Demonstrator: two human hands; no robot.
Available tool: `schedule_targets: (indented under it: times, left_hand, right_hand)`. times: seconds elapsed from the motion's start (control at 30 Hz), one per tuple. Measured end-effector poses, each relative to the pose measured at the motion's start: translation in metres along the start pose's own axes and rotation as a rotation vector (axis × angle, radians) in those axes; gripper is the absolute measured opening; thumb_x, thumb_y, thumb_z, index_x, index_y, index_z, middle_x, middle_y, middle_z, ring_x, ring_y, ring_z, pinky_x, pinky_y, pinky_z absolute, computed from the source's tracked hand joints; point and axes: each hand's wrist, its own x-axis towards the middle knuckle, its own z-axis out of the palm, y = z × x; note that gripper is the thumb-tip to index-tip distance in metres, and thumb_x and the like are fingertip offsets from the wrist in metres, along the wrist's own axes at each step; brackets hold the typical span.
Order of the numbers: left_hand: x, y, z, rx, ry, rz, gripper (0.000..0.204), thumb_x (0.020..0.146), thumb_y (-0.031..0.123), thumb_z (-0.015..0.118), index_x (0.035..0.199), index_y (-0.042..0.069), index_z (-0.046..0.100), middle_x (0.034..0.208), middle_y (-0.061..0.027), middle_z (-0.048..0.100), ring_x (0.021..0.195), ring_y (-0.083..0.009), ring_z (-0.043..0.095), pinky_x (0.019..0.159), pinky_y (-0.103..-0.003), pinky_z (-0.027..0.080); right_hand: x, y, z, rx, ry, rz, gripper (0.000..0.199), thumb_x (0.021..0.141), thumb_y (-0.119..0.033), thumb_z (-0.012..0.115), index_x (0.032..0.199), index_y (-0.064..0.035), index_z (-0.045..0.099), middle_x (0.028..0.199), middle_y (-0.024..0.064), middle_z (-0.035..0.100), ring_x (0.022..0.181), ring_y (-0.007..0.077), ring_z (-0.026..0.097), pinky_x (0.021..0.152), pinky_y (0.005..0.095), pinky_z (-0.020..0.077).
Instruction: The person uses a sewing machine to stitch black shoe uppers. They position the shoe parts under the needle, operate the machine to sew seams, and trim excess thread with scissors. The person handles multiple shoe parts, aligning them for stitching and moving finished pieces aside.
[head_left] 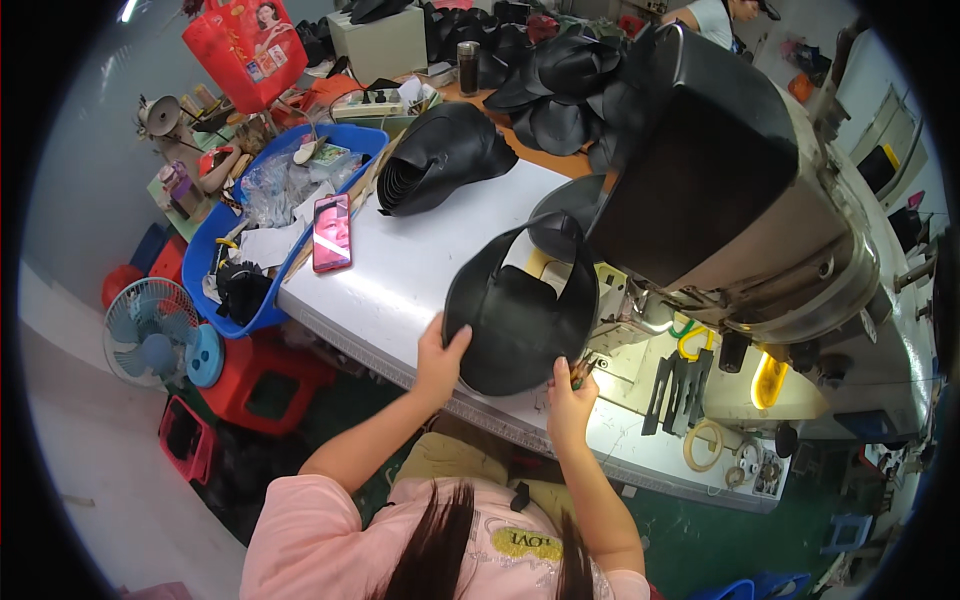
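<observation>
A black leather piece (515,335), rounded at the bottom with a strap-like loop at its top, is held up over the front of the white sewing table (380,290). My left hand (440,358) grips its left edge, thumb on the front face. At the lower right edge, my right hand (572,398) pinches the piece. Small thread snips (584,372) also show in that hand, partly hidden by the fingers. Just right of the piece stands a large industrial sewing machine (700,170); its needle area is mostly hidden. Behind the piece lies a stack of curled black leather pieces (440,160).
A phone (332,232) lies by the table's left edge, beside a blue basin (235,315) of scraps and bags. Scissors (695,345), black strips and a tape roll (703,445) lie on the right. A fan (152,330) and red stool (265,385) stand left. Another person (715,20) is far back.
</observation>
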Motion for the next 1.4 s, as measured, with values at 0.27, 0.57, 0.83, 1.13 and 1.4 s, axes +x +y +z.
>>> schedule_targets:
  times: [0.27, 0.57, 0.83, 1.13, 1.4]
  left_hand:
    - [0.191, 0.01, 0.028, -0.106, -0.487, -0.336, 0.029, 0.077, 0.003, 0.054, 0.104, -0.002, 0.049, 0.091, -0.0116, 0.058, 0.08, -0.0174, 0.058, 0.069, -0.029, 0.048]
    - [0.233, -0.025, 0.121, 0.399, -0.145, 0.491, 0.027, 0.071, 0.011, 0.059, 0.096, 0.0, 0.057, 0.079, -0.0115, 0.06, 0.071, -0.0192, 0.056, 0.068, -0.03, 0.044]
    - [0.264, -0.004, -0.005, 0.193, 0.745, 0.535, 0.016, 0.069, -0.001, 0.054, 0.084, 0.002, 0.049, 0.08, -0.0058, 0.046, 0.063, -0.0133, 0.047, 0.058, -0.025, 0.039]
    - [0.318, 0.009, -0.097, -0.473, 0.192, -0.216, 0.014, 0.071, 0.007, 0.058, 0.066, 0.009, 0.045, 0.062, -0.0032, 0.043, 0.055, -0.0142, 0.045, 0.053, -0.025, 0.041]
    - [0.155, 0.064, -0.069, -0.896, -0.189, -0.091, 0.042, 0.079, 0.009, 0.047, 0.119, -0.003, 0.038, 0.123, -0.016, 0.042, 0.113, -0.0305, 0.041, 0.098, -0.044, 0.03]
  right_hand:
    - [-0.008, 0.019, -0.069, -0.527, -0.067, -0.277, 0.014, 0.081, -0.007, 0.052, 0.069, -0.0007, 0.055, 0.057, 0.0028, 0.055, 0.046, 0.0048, 0.039, 0.043, 0.0208, 0.03]
    - [-0.031, 0.033, -0.089, -1.168, -0.096, -0.989, 0.011, 0.064, 0.0, 0.058, 0.075, -0.0018, 0.055, 0.053, 0.0073, 0.043, 0.044, 0.0237, 0.044, 0.039, 0.0332, 0.0325]
    - [-0.034, 0.035, -0.091, -1.19, -0.078, -1.046, 0.006, 0.068, -0.001, 0.056, 0.074, -0.002, 0.054, 0.052, 0.0086, 0.042, 0.043, 0.0257, 0.043, 0.039, 0.0344, 0.0315]
    - [-0.029, 0.023, -0.09, -0.935, -0.068, -0.903, 0.007, 0.068, 0.003, 0.055, 0.066, -0.0033, 0.053, 0.05, 0.0073, 0.04, 0.041, 0.0215, 0.04, 0.039, 0.0298, 0.03]
    - [0.007, -0.024, -0.153, -1.045, 0.424, -0.621, 0.01, 0.073, -0.004, 0.055, 0.066, 0.0002, 0.051, 0.068, 0.013, 0.051, 0.058, 0.0302, 0.051, 0.052, 0.0345, 0.0395]
